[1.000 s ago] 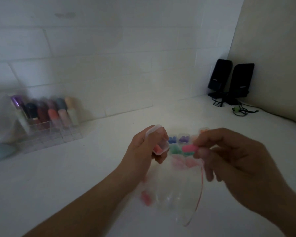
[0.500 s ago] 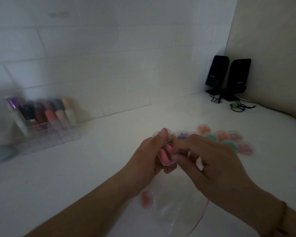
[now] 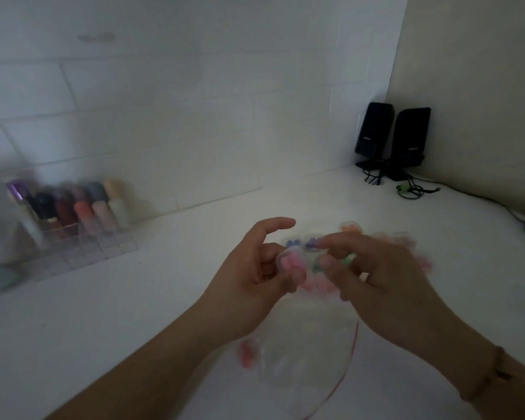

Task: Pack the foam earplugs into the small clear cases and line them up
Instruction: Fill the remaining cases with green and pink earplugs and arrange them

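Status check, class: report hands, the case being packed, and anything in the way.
Left hand holds small clear case, pink earplugs inside. Right hand at the case, grip blurred. Clear zip bag lies below the hands.

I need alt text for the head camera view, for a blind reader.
A left hand holds a small clear case with pink earplugs, while the right hand hovers beside it, blurred, above a clear plastic bag on a white counter.

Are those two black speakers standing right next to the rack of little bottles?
No, the black speakers stand in the far right corner, while the rack of bottles sits far off at the left wall.
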A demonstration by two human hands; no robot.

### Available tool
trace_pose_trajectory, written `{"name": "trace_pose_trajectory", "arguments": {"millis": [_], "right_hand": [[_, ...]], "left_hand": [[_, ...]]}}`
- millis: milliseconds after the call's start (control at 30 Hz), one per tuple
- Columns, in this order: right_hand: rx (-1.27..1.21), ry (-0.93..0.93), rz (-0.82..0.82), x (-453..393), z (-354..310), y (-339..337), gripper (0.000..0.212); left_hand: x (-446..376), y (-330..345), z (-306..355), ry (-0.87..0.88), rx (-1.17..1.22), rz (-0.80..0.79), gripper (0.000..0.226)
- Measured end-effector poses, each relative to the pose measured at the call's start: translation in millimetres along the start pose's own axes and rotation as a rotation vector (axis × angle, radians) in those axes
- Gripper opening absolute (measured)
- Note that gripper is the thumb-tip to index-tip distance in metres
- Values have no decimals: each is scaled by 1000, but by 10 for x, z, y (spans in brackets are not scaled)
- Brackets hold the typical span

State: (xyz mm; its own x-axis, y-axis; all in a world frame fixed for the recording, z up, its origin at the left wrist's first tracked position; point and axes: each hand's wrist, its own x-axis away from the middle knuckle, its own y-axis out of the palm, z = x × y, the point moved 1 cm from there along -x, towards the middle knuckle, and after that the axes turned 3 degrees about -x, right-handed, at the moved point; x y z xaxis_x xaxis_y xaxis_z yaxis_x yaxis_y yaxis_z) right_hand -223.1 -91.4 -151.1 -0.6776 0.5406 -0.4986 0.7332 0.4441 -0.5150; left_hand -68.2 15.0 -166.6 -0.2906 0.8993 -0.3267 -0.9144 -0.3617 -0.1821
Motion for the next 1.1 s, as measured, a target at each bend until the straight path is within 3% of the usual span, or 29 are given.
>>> {"name": "trace_pose_trajectory", "arguments": {"millis": [67, 167, 267, 367, 467, 600, 900, 967, 1000, 1100], "right_hand": [[-9, 2, -85, 19, -27, 43, 37], [-39, 20, -146, 17, -73, -11, 22], [-76, 130, -179, -50, -64, -296, 16], [-149, 282, -63, -138, 117, -734, 26], [67, 419, 4, -148, 506, -1051, 18], [209, 596, -238, -86, 850, -1085, 22], [424, 549, -302, -101, 861, -1013, 24], [415, 537, -213, -117, 868, -1130, 27], [378, 518, -90, -133, 870, -1239, 30], [64, 477, 511, -132, 902, -1694, 40]], "left_hand": [[23, 26, 36, 47, -124, -18, 55], [10, 103, 119, 154, -452, -29, 55], [-135, 222, 239, 70, -500, -43, 60], [-354, 373, 305, 71, -686, -88, 53], [-554, 589, 299, 121, -809, -115, 39], [-746, 884, 219, 88, -1005, -211, 35], [-922, 1237, 130, 42, -1098, -330, 35], [-965, 1303, 160, 56, -1121, -350, 34], [-995, 1343, 181, 71, -1129, -363, 33], [-1114, 1545, 228, 143, -1087, -414, 33]]}}
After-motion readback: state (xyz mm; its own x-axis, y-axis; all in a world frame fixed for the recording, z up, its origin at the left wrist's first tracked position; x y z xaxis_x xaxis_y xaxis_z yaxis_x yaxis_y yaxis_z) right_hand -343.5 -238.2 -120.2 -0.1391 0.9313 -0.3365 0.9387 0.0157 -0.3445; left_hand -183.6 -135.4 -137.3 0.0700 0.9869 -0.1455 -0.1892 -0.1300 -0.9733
